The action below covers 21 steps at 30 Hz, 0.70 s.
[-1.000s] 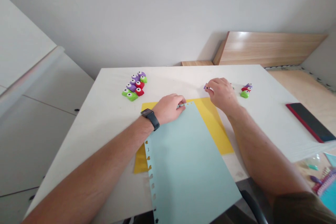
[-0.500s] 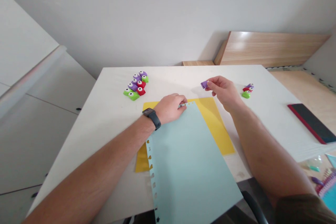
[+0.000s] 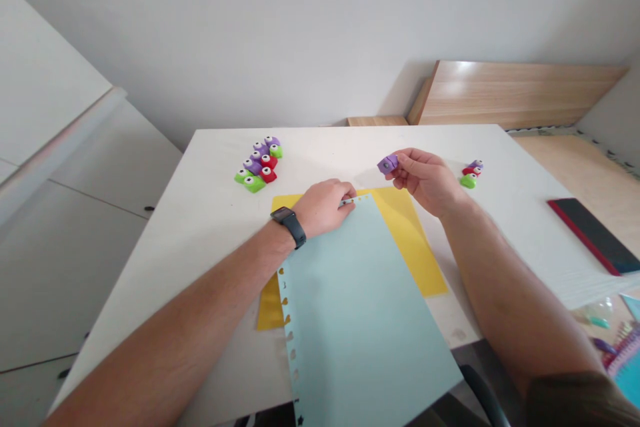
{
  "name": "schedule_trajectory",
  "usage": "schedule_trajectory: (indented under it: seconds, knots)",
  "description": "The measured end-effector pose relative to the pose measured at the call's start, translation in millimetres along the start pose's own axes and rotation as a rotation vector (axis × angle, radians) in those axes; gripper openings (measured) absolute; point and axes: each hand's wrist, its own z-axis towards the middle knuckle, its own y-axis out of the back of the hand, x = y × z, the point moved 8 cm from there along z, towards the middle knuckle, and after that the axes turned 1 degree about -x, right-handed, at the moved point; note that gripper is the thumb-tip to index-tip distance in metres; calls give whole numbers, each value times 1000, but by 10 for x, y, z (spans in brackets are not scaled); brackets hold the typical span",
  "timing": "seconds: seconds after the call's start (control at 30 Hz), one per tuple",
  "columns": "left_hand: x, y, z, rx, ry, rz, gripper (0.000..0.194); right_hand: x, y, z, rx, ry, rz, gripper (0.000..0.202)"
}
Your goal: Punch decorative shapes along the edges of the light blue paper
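On the white table [image 3: 200, 180], the pale-blue sheet [image 3: 360, 293] overlaps the yellow sheet [image 3: 413, 247]; our left hand [image 3: 324, 208] pinches the blue one's far edge, where a light, flat hold should spare the punched border from creasing. Our right hand [image 3: 427, 181] holds the purple craft punch [image 3: 387, 164] by one end, raised beyond the yellow sheet's far edge; we judge a fingertip grip sufficient, leaving most of its body visible for orienting.
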Motion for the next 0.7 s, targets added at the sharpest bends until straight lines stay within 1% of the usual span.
schedule_trajectory:
  seconds: [0.13,0.3,0.5,0.7]
  knots:
    - [-4,0,-5,-1,3,-2,21,17,-42,-19,44,-7,65,21]
    - [4,-1,-5,0,2,-8,22,36,-85,-40,61,-15,37,22]
    - [3,4,-10,-2,7,-17,22,46,-145,-54,118,-31,104,19]
    - [4,1,-12,-7,7,-3,20,15,-148,-41,141,-49,116,22]
